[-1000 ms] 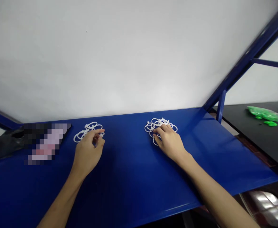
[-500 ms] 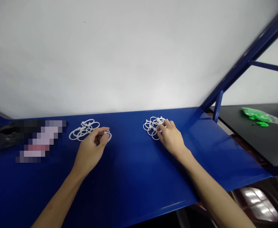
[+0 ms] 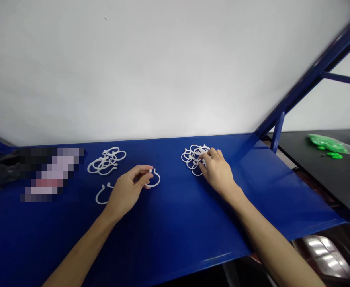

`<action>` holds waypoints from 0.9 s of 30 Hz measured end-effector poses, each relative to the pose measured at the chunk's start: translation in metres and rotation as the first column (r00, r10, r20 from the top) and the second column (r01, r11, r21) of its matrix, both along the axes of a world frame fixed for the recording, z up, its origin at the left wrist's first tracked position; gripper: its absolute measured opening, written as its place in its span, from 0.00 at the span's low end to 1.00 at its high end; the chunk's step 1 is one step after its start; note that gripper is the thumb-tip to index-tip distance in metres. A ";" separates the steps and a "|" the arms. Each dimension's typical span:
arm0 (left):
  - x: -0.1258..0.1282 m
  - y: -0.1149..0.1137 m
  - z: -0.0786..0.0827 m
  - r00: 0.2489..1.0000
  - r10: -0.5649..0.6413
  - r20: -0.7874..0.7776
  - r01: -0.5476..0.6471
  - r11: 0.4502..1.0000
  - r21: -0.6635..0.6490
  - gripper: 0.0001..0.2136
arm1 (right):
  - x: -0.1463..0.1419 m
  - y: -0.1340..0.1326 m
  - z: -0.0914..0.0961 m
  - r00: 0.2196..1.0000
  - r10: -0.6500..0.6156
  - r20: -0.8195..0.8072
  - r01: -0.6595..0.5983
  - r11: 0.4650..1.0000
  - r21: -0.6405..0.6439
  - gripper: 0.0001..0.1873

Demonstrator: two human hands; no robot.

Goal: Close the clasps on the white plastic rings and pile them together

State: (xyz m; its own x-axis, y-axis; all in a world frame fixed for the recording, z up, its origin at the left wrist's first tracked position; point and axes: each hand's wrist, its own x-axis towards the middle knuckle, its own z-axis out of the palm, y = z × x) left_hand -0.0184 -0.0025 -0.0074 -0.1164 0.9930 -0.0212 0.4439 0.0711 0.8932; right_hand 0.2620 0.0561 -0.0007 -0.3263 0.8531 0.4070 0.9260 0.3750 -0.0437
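Note:
My left hand [image 3: 131, 189] pinches an open white plastic shower curtain ring [image 3: 159, 180] between thumb and fingers, just above the blue table. Its gap and knobbed end show near my fingertips. Another open ring [image 3: 97, 196] lies behind that hand, partly covered by it. Farther back on the left is a loose pile of white rings [image 3: 104, 163]. My right hand [image 3: 218, 169] rests at a second pile of rings [image 3: 189, 156], its fingers curled over the pile's right side. Whether those fingertips grip a ring is hidden.
The blue table [image 3: 169, 223] runs up to a white wall [image 3: 175, 71]. A black bag [image 3: 1, 171] and a pixelated patch lie at the far left. Blue frame bars [image 3: 300, 87] rise at right, beside a black table [image 3: 336, 175] with a bag of green pieces [image 3: 330, 143].
My left hand has moved right and slightly nearer, carrying its ring away from the left pile. A separate open ring now shows beside that wrist. My right hand stays almost in place.

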 end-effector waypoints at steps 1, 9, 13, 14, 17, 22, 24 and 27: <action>0.001 0.000 0.000 1.000 -0.005 0.031 0.005 1.000 -0.003 0.19 | -0.002 -0.001 0.001 1.000 0.007 -0.023 -0.007 1.000 0.010 0.09; 0.021 -0.006 0.001 0.926 -0.026 0.378 0.046 0.998 -0.042 0.19 | -0.047 -0.041 -0.001 0.743 0.307 -0.594 -0.492 0.853 -0.174 0.12; 0.026 -0.011 0.002 0.890 0.008 0.455 0.026 0.997 -0.069 0.19 | -0.062 -0.052 -0.012 0.656 0.290 -0.697 -0.551 0.815 -0.180 0.10; 0.027 -0.012 0.003 0.894 0.015 0.448 0.020 0.997 -0.074 0.19 | -0.064 -0.052 -0.014 0.650 0.304 -0.697 -0.552 0.819 -0.158 0.09; 0.027 -0.014 0.004 0.932 0.015 0.363 0.011 0.997 -0.072 0.16 | -0.064 -0.053 -0.016 0.663 0.370 -0.651 -0.571 0.812 -0.120 0.09; 0.029 -0.021 0.001 0.982 0.026 0.186 -0.024 1.000 -0.012 0.12 | -0.060 -0.056 -0.015 0.716 0.471 -0.515 -0.601 0.791 -0.113 0.11; 0.031 -0.023 -0.002 0.987 0.017 0.162 -0.018 1.000 0.004 0.12 | -0.058 -0.056 -0.016 0.739 0.487 -0.464 -0.597 0.794 -0.117 0.12; 0.034 -0.023 -0.005 0.989 -0.004 0.148 0.003 1.000 0.006 0.12 | -0.056 -0.056 -0.018 0.760 0.521 -0.389 -0.598 0.795 -0.105 0.13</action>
